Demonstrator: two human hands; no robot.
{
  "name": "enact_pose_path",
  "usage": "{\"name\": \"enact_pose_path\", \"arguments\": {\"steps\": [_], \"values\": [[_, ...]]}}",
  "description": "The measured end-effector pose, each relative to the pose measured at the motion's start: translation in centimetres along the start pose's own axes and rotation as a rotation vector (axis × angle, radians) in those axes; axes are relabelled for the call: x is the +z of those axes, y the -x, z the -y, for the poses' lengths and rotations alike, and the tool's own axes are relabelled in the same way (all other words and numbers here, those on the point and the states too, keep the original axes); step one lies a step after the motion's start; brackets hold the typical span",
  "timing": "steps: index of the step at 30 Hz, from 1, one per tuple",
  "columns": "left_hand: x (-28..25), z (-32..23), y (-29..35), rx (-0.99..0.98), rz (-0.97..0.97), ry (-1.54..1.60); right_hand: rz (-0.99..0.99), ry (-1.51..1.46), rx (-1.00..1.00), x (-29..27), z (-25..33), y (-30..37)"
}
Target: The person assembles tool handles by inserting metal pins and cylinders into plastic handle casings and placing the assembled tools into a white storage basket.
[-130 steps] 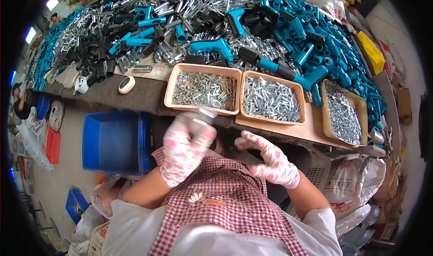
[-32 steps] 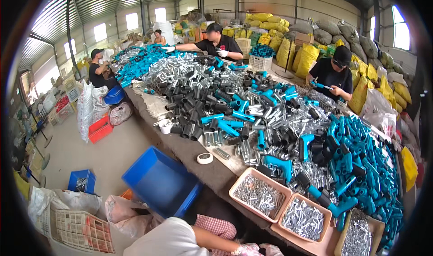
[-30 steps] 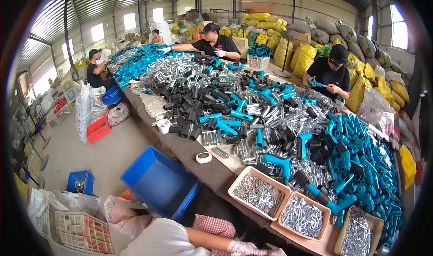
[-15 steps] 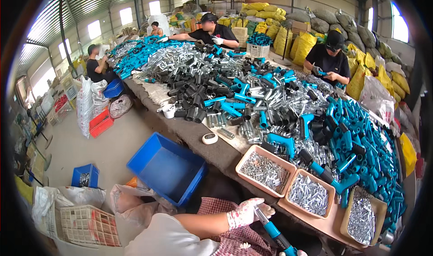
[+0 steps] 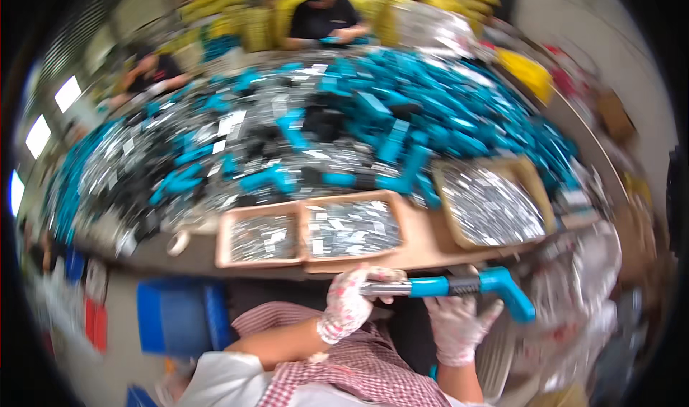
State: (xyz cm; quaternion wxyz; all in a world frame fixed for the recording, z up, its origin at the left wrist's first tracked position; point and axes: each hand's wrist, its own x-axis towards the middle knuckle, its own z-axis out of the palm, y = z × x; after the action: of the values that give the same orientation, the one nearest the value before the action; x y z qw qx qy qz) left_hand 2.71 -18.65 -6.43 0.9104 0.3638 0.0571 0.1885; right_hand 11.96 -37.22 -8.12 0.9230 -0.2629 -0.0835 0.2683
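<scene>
A teal, pistol-shaped handle [image 5: 511,292] with a black collar and a bare metal tube at its left end lies nearly level in front of me. The gloved fingers of my left hand [image 5: 347,304] are closed around the metal tube. Below the collar is my right hand [image 5: 457,329], also gloved; its thumb stands away and its fingers reach up behind the tool, partly hidden. Beyond it on the bench stand two pinkish trays, a left one [image 5: 221,236] and a middle one [image 5: 398,224], and a tan tray [image 5: 547,202], all holding small metal parts, blurred by motion.
Behind the trays spreads a heap of teal handles [image 5: 445,113] mixed with black and metal pieces. A blue bin [image 5: 179,314] stands at my left. Across the bench a co-worker [image 5: 323,19] handles a teal piece; another person [image 5: 154,73] is farther left. Plastic bags [image 5: 574,270] lie right.
My view has swung right, so the trays now sit straight ahead. The tool has come from steeply tilted to nearly level, and my right hand has come into full view.
</scene>
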Motion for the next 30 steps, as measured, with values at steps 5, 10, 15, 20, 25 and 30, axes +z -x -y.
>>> {"name": "enact_pose_path", "arguments": {"steps": [5, 10, 15, 20, 25, 30], "values": [[3.6, 6.4, 0.2, -0.143, 0.37, -0.623, -0.134, -0.028, -0.085, -0.4, -2.7, 3.2], [7.1, 3.6, -2.9, 0.545, 0.811, -1.641, -0.59, -0.092, -0.149, -11.6, -0.9, 4.9], [4.8, -2.0, -6.7, 0.894, 0.369, -2.091, -1.029, 0.673, -0.1, -31.7, -2.9, 9.6], [-1.0, -5.1, -7.9, 0.787, 0.056, -2.329, -1.017, 0.737, 0.447, -38.7, -4.0, 9.6], [-0.4, -5.4, -7.1, 0.711, 0.093, -2.425, -0.927, 0.867, 0.65, -47.1, -9.8, 6.4], [-5.9, -2.9, -10.5, 0.673, 0.108, -2.076, -0.583, 2.265, 0.687, -73.6, 1.2, 19.6]]}}
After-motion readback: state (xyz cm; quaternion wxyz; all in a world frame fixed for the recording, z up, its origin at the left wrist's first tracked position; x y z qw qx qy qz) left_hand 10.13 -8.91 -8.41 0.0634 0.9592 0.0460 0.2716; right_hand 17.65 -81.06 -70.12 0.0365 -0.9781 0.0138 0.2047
